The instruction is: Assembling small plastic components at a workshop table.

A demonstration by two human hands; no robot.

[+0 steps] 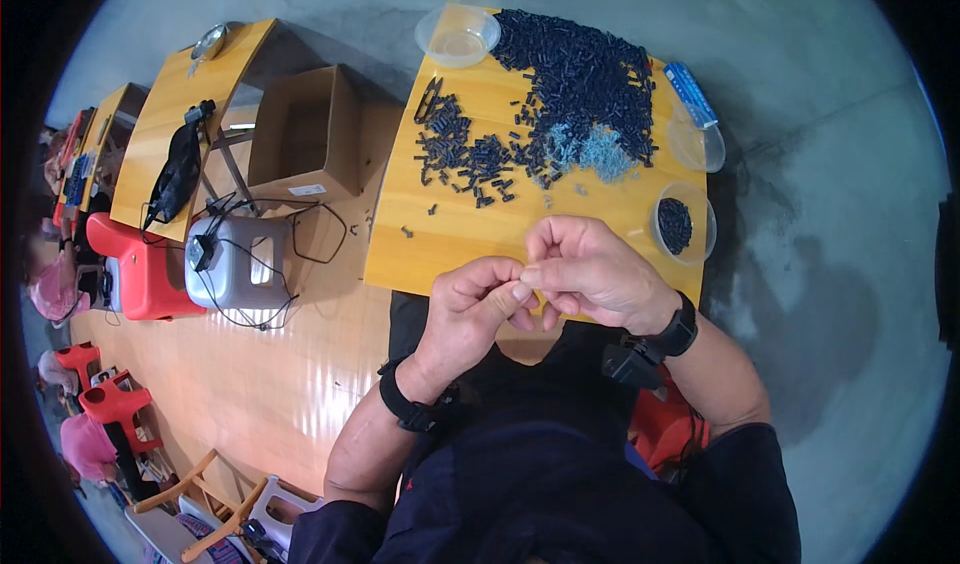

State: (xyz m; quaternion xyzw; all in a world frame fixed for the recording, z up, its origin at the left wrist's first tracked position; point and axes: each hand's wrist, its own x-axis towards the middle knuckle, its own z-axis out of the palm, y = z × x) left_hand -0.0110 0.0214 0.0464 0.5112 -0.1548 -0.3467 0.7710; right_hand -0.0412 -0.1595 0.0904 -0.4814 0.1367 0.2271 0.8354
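My left hand (472, 309) and my right hand (592, 276) meet over the near edge of the wooden table (460, 236). Thumbs and forefingers of both are pinched together, fingertips touching. Whatever sits between them is hidden or too small to name. Beyond the hands lies a big heap of small black cylindrical parts (580, 69). A looser group of the same black parts (485, 159) is spread to its left. Small light-blue pieces (600, 152) form a pile at the heap's near side. At the right, a clear round tub (708, 229) contains more black parts.
An empty clear bowl (459, 39) stands at the far left corner. Snips (429, 101) lie below it. A blue box (690, 95) and a clear lid (700, 147) are on the right edge. Left of the table are a cardboard box (305, 134) and a grey stool (238, 269) with cables.
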